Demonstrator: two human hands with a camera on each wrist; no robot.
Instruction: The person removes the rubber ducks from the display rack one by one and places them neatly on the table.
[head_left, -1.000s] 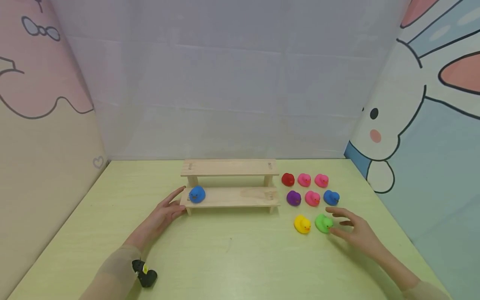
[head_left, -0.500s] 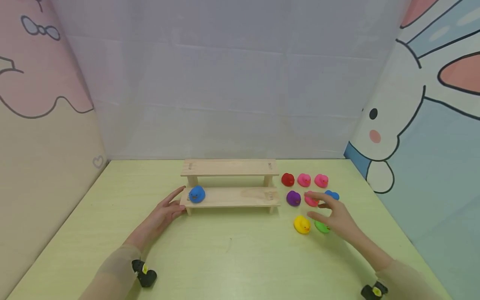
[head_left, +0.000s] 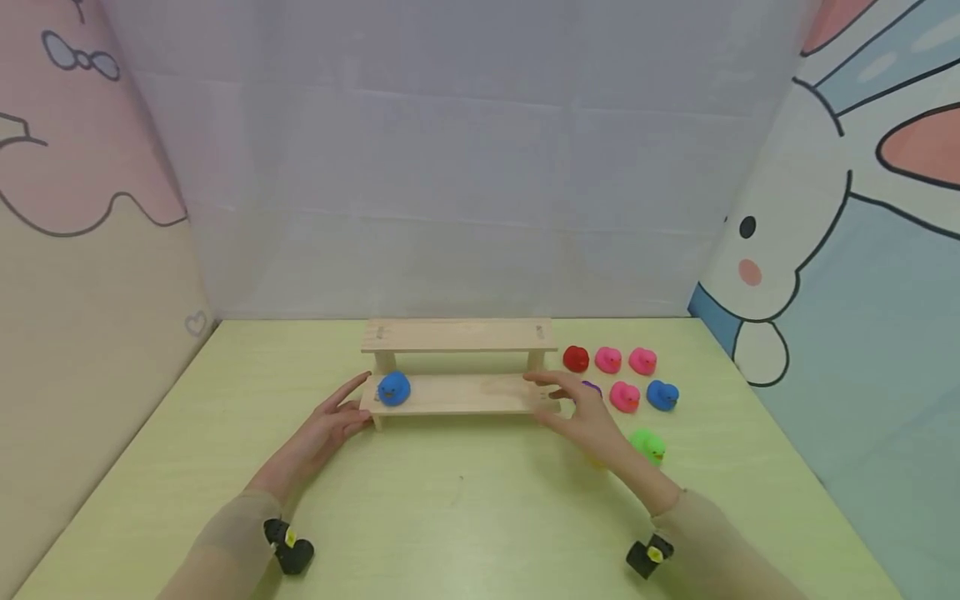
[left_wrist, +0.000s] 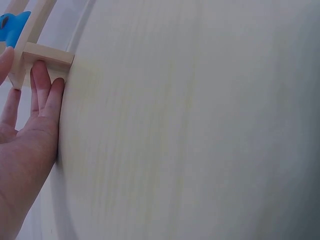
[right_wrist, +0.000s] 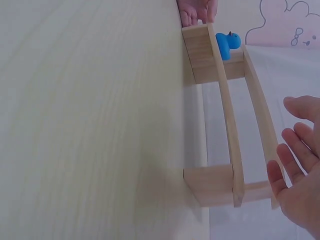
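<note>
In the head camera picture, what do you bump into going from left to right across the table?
Left hand → blue duck on the lower shelf → right hand → pink duck → blue duck on the table.

On the counter [head_left: 465, 500] stand one two-step wooden shelf [head_left: 459, 336] and eight visible toy ducks: two blue [head_left: 393, 388] [head_left: 663, 394], three pink [head_left: 608, 360] [head_left: 642, 361] [head_left: 625, 397], one red [head_left: 575, 358], one green [head_left: 647, 446] and one purple [head_left: 592, 387], half hidden.
</note>
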